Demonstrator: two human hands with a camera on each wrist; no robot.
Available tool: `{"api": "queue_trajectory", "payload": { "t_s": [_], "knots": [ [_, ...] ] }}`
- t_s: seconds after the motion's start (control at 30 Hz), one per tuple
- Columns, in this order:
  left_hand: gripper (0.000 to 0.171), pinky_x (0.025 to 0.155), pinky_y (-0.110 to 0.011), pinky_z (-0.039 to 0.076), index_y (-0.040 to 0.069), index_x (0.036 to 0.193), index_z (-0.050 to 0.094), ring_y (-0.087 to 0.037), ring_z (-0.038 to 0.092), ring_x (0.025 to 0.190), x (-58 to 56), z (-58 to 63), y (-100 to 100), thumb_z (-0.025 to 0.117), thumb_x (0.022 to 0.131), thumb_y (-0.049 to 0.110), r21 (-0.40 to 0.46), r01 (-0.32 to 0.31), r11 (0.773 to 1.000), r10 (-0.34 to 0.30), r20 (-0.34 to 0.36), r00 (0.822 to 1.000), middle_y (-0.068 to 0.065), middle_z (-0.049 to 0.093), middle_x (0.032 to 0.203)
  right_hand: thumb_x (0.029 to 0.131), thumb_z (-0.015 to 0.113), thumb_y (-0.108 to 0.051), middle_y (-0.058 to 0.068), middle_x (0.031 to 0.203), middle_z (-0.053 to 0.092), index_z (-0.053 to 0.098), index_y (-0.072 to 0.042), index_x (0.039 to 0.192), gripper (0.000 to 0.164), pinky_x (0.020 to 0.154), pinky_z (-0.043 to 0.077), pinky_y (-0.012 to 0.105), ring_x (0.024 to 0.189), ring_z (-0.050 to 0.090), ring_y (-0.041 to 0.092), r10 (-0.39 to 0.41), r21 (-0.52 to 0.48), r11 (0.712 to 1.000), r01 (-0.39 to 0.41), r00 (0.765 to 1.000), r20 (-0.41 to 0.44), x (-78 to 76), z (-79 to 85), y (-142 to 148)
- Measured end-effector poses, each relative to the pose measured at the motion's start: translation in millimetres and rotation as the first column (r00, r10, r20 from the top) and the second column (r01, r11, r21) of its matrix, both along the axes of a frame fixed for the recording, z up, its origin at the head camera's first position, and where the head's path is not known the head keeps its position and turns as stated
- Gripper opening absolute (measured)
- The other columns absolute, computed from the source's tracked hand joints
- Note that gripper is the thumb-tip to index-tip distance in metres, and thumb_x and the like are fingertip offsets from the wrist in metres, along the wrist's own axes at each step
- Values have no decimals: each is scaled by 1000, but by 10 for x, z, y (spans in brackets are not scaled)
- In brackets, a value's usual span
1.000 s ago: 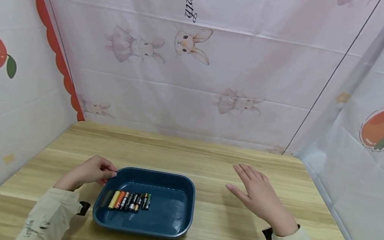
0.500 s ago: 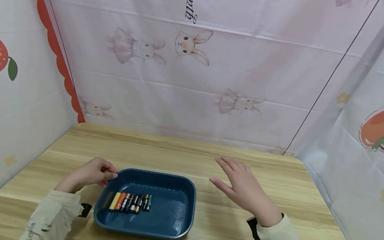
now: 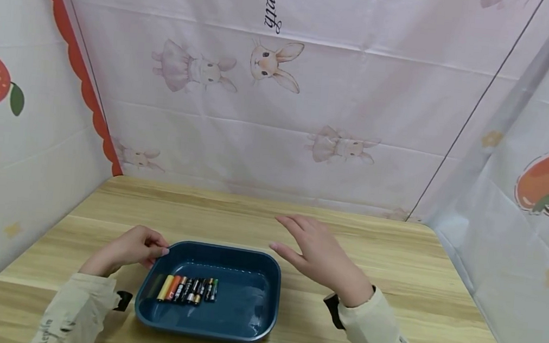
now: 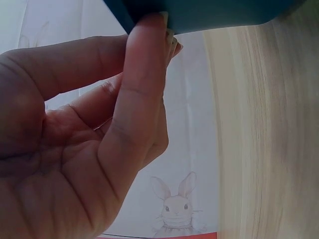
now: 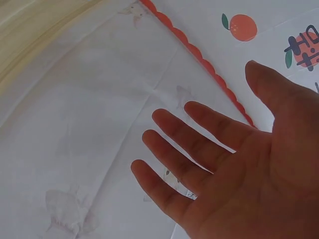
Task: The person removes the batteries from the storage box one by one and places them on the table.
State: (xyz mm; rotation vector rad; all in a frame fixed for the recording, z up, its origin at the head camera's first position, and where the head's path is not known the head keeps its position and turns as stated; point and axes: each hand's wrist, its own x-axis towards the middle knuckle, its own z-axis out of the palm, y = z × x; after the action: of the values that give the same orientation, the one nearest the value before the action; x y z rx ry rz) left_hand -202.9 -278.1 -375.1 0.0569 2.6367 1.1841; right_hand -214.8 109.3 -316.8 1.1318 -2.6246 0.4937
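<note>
A dark blue rectangular tray [image 3: 239, 294] stands on the wooden table, with a row of several batteries [image 3: 188, 290] lying side by side in its left half. They are yellow, orange and mostly black. My left hand [image 3: 133, 246] pinches the tray's far left corner between thumb and fingers. Close up in the left wrist view, that hand [image 4: 99, 129] has its fingertips at the tray's wall [image 4: 214, 14]. Beyond the tray's far right corner hovers my right hand [image 3: 318, 251], fingers spread and holding nothing. The right wrist view shows its palm [image 5: 239, 174].
The wooden table [image 3: 393, 269] reaches back to a pale curtain [image 3: 237, 146] printed with rabbits. Printed side sheets close in the table on the left and the right, the right one [image 3: 517, 258] bearing an orange fruit.
My right hand has moved left across the table, toward the tray's far right corner. The left hand stays at its corner, and the batteries lie as before.
</note>
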Motion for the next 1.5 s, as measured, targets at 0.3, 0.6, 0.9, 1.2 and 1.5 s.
{"api": "queue_trajectory", "payload": {
  "t_s": [0.3, 0.6, 0.9, 1.2, 1.5],
  "knots": [
    [13, 63, -36, 57, -3, 97, 69, -19, 58, 65, -22, 7, 38, 58, 94, 3, -9, -19, 1000, 19, 4, 1000, -8, 62, 78, 98, 49, -48, 8, 140, 50, 44, -14, 144, 57, 107, 37, 44, 129, 47, 26, 77, 68, 994, -81, 995, 61, -124, 29, -301],
    [13, 63, -36, 57, -3, 98, 69, -18, 58, 65, -42, -12, 56, 58, 94, 3, -3, -19, 1000, 19, 6, 1000, -7, 63, 77, 98, 47, -51, 4, 134, 56, 48, -16, 142, 56, 104, 41, 40, 121, 53, 20, 147, 203, 961, -188, 969, 199, -216, -57, -609],
    [12, 63, -34, 57, -3, 97, 69, -19, 58, 65, -14, 3, 78, 58, 94, 3, -7, -33, 999, 33, 15, 999, -8, 63, 78, 96, 54, -45, 0, 133, 57, 55, -13, 135, 50, 98, 45, 31, 114, 58, 11, 192, 296, 913, -281, 936, 297, -227, -183, -934],
    [13, 62, -33, 57, -3, 97, 69, -18, 58, 64, -22, 31, 99, 58, 94, 2, -7, -34, 999, 34, 25, 999, -8, 62, 77, 92, 64, -40, -3, 118, 65, 63, -13, 125, 43, 86, 50, 26, 95, 62, 7, 113, 444, 856, -265, 934, 339, -190, -291, -1194],
    [15, 62, -39, 57, -6, 99, 68, -18, 58, 63, -56, 31, 91, 58, 94, 3, 31, -5, 1000, 4, 4, 1000, -7, 61, 75, 88, 70, -38, -6, 65, 54, 65, -18, 85, 21, 53, 39, 23, 55, 45, 7, 13, 573, 793, -205, 947, 321, -144, -377, -1373]
  ]
}}
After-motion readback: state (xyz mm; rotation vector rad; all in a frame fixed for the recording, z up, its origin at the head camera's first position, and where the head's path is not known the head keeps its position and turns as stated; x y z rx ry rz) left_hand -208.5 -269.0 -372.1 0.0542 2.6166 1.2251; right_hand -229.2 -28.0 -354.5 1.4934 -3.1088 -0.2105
